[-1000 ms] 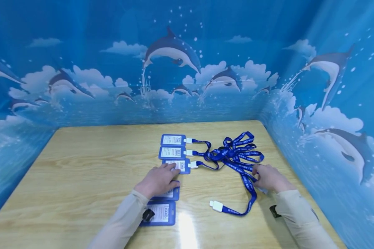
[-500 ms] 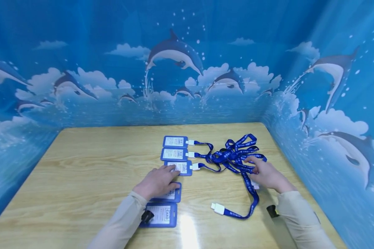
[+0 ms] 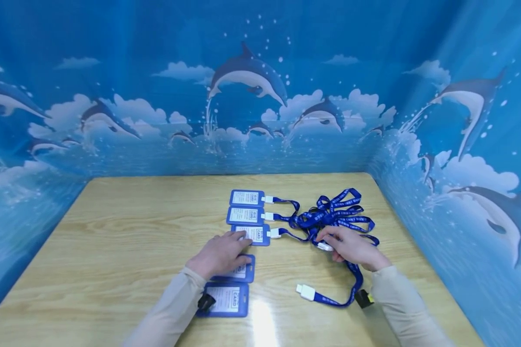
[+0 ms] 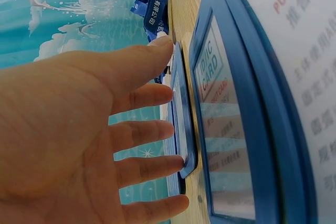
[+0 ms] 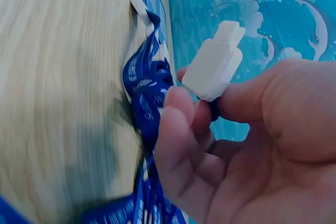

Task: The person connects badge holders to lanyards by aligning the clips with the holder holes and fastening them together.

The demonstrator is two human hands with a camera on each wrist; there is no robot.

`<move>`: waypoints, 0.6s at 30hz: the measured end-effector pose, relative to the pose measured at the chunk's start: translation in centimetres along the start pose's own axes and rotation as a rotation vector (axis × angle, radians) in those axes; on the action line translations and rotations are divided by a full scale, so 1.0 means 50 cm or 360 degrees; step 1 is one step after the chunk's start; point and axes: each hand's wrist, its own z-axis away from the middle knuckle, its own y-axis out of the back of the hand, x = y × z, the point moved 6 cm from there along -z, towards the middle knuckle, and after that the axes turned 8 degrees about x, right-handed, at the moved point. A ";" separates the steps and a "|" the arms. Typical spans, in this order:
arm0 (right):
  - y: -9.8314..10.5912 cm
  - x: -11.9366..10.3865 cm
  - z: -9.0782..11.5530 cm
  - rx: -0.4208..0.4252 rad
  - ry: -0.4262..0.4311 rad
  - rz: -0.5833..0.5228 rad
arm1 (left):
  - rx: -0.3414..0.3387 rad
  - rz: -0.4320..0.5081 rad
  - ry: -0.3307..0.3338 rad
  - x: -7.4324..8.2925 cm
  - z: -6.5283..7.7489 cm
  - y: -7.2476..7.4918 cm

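Observation:
My left hand point(image 3: 219, 255) lies palm down with its fingers spread. Its fingertips rest at the third blue badge holder point(image 3: 255, 234), and its thumb reaches over a fourth badge holder point(image 3: 239, 272) that has no strap. Between thumb and fingers, my right hand point(image 3: 353, 248) pinches the strap end right below a white plastic lanyard clip point(image 5: 210, 69), which points up past the fingertips in the right wrist view. Behind that hand sprawls a tangle of blue printed lanyards point(image 3: 314, 218). White clips join three of them to the upper badge holders.
Closest to me, under the left wrist, lies another strapless badge holder point(image 3: 227, 300). A loose lanyard clip point(image 3: 306, 292) lies on the wooden table point(image 3: 113, 250), its strap curving back to the right hand. Dolphin-printed curtains point(image 3: 178, 106) enclose the table's back and sides.
My right hand has moved left from the pile's right edge, bringing a white lanyard clip along in its fingers. The left hand has stayed on the badge holders. The view has shifted slightly.

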 end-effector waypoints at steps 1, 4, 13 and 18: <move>-0.005 -0.002 -0.002 -0.0002 0.0000 -0.0019 | 0.0002 -0.0001 -0.0004 0.000 0.001 0.000; -0.021 -0.007 -0.006 -0.0030 -0.0012 -0.0141 | 0.0001 -0.0001 -0.0003 -0.001 0.003 -0.002; -0.050 -0.017 -0.020 -0.0107 -0.0090 -0.0545 | 0.0000 0.0033 0.0009 -0.006 0.003 -0.002; -0.052 -0.016 -0.028 -0.0028 -0.0153 -0.0389 | -0.0011 0.0039 0.0028 -0.010 0.005 -0.002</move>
